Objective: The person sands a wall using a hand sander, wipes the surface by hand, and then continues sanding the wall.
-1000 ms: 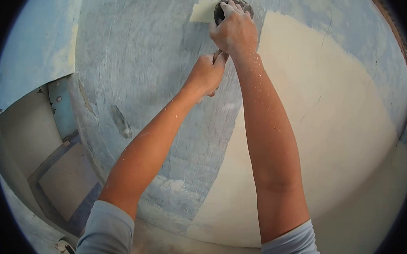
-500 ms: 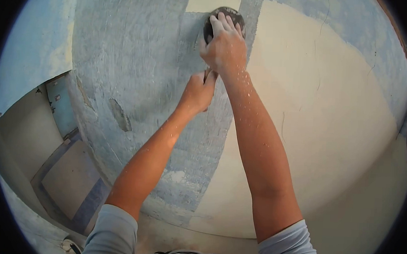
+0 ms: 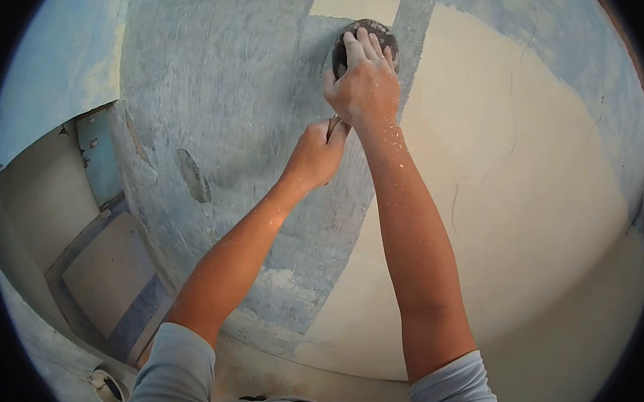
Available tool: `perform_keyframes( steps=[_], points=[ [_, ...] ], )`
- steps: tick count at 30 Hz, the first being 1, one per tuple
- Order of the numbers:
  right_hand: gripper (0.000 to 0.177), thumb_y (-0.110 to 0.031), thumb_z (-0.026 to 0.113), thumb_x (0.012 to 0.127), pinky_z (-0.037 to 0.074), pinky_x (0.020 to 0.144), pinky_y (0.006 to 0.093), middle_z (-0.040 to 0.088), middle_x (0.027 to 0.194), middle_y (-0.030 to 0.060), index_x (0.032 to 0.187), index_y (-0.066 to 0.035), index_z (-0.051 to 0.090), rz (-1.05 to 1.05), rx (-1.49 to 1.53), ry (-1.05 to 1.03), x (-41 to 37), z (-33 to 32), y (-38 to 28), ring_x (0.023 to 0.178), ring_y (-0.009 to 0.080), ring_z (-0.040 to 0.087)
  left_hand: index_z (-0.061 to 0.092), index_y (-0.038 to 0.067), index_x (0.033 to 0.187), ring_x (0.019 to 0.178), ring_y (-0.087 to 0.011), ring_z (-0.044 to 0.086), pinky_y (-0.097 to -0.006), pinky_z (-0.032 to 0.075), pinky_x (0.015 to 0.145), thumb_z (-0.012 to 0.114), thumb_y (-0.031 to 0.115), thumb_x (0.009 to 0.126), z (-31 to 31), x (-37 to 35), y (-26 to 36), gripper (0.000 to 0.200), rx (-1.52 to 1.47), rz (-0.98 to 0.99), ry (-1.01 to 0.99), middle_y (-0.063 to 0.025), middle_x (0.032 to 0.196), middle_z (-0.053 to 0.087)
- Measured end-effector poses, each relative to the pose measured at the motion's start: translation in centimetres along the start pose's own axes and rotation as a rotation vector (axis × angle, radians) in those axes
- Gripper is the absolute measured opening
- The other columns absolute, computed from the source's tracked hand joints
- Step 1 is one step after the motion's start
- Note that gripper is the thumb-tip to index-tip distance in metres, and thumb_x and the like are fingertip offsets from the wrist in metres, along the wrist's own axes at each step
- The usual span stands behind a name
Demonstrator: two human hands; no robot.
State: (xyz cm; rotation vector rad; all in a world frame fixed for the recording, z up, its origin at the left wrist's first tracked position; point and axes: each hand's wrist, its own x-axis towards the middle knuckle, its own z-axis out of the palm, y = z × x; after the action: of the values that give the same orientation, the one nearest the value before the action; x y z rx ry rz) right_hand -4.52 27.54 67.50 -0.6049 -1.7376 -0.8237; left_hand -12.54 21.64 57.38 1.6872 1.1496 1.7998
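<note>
A dusty tool with a dark, rounded head (image 3: 341,49), which looks like a sander, lies against the wall (image 3: 227,75). My right hand (image 3: 366,88) is spread over its head, fingers on top and thumb at the left side. Below it, my left hand (image 3: 315,154) is closed around the handle (image 3: 332,128). The wall under the tool is grey-blue and scraped. The tool's underside and most of the handle are hidden.
To the right spreads a cream-coloured wall area (image 3: 511,159) with thin cracks. A chipped patch (image 3: 194,177) shows left of my arms. At the left are a recess with a light-blue panel (image 3: 99,159) and a framed board (image 3: 110,274). A round opening (image 3: 109,387) sits at the lower left.
The tool and both my hands appear slightly lower and further right in view. The camera has also shifted a little. Both hands keep their hold.
</note>
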Motion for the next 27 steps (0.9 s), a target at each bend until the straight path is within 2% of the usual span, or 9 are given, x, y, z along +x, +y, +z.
perform_keyframes(
  steps=[3,5,9,11,13,19,21,22,27],
  points=[
    [0.066,-0.027,0.074,0.083,0.035,0.124,0.0487,0.055,0.153,0.022,0.142,0.0,0.058,-0.025,-0.009,0.031,1.7,-0.1,0.5,0.144,0.0359,0.05,0.059,-0.006,0.088,0.059,-0.0208,0.05,-0.0436,0.046,0.061,0.047,0.036,0.109,-0.1,1.0,1.6,0.049,-0.01,0.024,-0.002,-0.0116,0.064,0.053],
    [0.063,-0.027,0.073,0.084,0.036,0.123,0.0489,0.057,0.15,0.0207,0.139,0.0,0.059,-0.043,-0.029,0.058,3.0,-0.4,0.6,0.143,0.0352,0.051,0.049,0.01,0.089,0.049,-0.0073,0.034,-0.0284,0.031,0.042,0.044,0.041,0.111,-0.2,1.4,3.1,0.038,-0.103,-0.122,-0.06,0.0053,0.064,0.039],
    [0.053,-0.029,0.072,0.085,0.04,0.12,0.0466,0.062,0.142,0.0171,0.129,0.0,0.064,-0.085,-0.072,0.12,6.1,-0.4,1.6,0.139,0.0324,0.055,0.048,0.011,0.089,0.05,-0.0073,0.034,-0.0277,0.031,0.044,0.045,0.045,0.11,-0.5,3.5,5.4,0.04,-0.137,-0.148,-0.08,0.0056,0.066,0.039],
    [0.045,-0.028,0.071,0.086,0.043,0.117,0.0444,0.066,0.135,0.0149,0.122,-0.001,0.067,-0.066,-0.07,-0.007,8.1,-1.4,1.8,0.132,0.0304,0.059,0.047,0.013,0.088,0.051,-0.0076,0.034,-0.0282,0.03,0.045,0.046,0.048,0.11,-0.6,4.4,6.8,0.041,-0.141,-0.131,-0.074,0.0058,0.066,0.039],
    [0.04,-0.028,0.07,0.087,0.044,0.115,0.0431,0.068,0.129,0.0133,0.118,-0.002,0.07,-0.064,-0.08,0.068,9.2,-1.2,1.8,0.129,0.0284,0.061,0.046,0.014,0.088,0.051,-0.0076,0.034,-0.0284,0.03,0.045,0.045,0.049,0.11,-0.9,5.1,7.9,0.042,-0.137,-0.126,-0.078,0.0059,0.066,0.039],
    [0.045,-0.028,0.07,0.087,0.042,0.118,0.0455,0.066,0.134,0.0162,0.124,-0.002,0.067,-0.025,-0.048,0.037,7.9,-1.3,1.5,0.133,0.0305,0.058,0.043,0.015,0.086,0.051,-0.0072,0.033,-0.0285,0.03,0.045,0.045,0.049,0.11,-0.5,4.2,7.2,0.042,-0.123,-0.121,-0.057,0.0063,0.066,0.038],
    [0.051,-0.027,0.07,0.087,0.039,0.121,0.0473,0.062,0.143,0.0179,0.13,-0.002,0.064,-0.102,-0.077,0.14,6.1,0.0,2.0,0.137,0.0325,0.055,0.043,0.015,0.086,0.05,-0.007,0.033,-0.0284,0.03,0.044,0.045,0.048,0.11,-0.1,2.9,5.9,0.041,-0.142,-0.142,-0.067,0.0064,0.065,0.038],
    [0.059,-0.029,0.073,0.086,0.034,0.124,0.047,0.058,0.151,0.0178,0.139,-0.004,0.064,-0.051,-0.079,0.058,5.0,-0.6,1.4,0.144,0.0318,0.051,0.043,0.015,0.086,0.049,-0.0067,0.032,-0.0284,0.029,0.044,0.045,0.047,0.111,0.1,2.3,5.0,0.041,-0.162,-0.152,-0.07,0.0066,0.064,0.038],
    [0.063,-0.025,0.072,0.084,0.032,0.126,0.0492,0.055,0.153,0.0212,0.141,-0.001,0.059,-0.008,0.0,0.017,0.9,0.3,0.4,0.147,0.0346,0.048,0.043,0.014,0.086,0.047,-0.0059,0.03,-0.0288,0.028,0.041,0.044,0.044,0.111,0.4,-0.2,2.0,0.039,-0.173,-0.18,-0.073,0.0065,0.063,0.037]
  ],
)
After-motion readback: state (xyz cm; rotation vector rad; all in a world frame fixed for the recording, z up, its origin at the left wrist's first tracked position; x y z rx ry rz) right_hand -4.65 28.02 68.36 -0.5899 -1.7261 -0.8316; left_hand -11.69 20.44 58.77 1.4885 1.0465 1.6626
